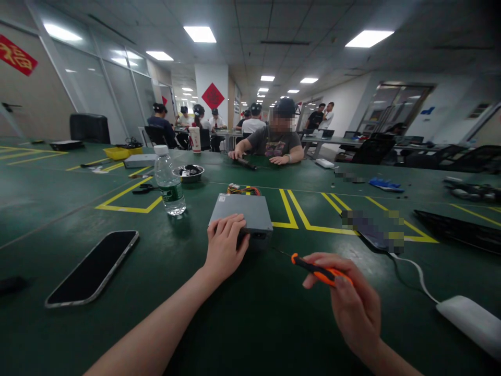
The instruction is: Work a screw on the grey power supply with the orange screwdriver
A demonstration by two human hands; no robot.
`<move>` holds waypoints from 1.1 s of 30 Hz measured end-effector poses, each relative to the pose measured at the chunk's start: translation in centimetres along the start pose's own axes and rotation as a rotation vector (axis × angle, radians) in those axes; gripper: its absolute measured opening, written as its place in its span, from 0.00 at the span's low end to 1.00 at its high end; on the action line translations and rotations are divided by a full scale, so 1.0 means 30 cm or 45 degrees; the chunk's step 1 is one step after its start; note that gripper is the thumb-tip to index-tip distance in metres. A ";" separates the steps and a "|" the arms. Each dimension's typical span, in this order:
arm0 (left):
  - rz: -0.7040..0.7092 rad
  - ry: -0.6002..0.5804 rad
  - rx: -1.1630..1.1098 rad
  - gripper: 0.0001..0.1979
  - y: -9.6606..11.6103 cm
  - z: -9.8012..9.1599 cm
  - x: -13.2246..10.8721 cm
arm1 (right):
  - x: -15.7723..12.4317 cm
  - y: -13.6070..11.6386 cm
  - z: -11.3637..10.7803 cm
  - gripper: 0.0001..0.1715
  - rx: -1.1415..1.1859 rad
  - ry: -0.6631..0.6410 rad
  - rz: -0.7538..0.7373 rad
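Note:
A grey metal computer power supply (250, 209) sits on the green table in front of me, its bundle of coloured cables (245, 190) behind it. My left hand (228, 240) grips its near left corner, fingers over the top and thumb down the front side. Just right of it, my right hand (352, 297) holds an orange and black screwdriver (319, 270) by the handle. The thin shaft points left towards the power supply's front corner; its tip appears apart from the casing, in the air.
Left of the power supply stand a water bottle (169, 183) and a metal bowl (190, 173) of small parts. A phone (96, 266) lies nearer left. To the right are another phone (370, 230), its cable and a white power bank (472, 321). A person (274, 141) sits opposite.

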State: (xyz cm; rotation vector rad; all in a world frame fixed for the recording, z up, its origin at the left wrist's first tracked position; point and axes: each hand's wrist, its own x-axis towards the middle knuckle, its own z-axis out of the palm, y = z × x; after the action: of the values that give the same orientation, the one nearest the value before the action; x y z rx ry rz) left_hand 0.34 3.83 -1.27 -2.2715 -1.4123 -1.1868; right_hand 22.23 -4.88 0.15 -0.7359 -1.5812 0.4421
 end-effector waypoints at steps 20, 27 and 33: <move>0.010 0.011 0.029 0.11 -0.003 0.009 0.001 | -0.008 -0.014 -0.005 0.19 -0.708 -0.599 -0.754; 0.007 -0.003 0.030 0.10 0.001 0.006 0.001 | -0.006 -0.009 -0.003 0.18 -0.727 -0.613 -0.779; 0.011 0.007 0.030 0.10 0.000 0.008 0.001 | -0.002 -0.018 0.001 0.18 -0.753 -0.639 -0.767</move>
State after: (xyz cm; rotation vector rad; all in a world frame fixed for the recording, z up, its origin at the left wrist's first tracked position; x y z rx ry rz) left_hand 0.47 3.99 -1.41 -2.2546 -1.4055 -1.1672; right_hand 22.09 -5.31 0.45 -0.5543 -2.3446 -0.3332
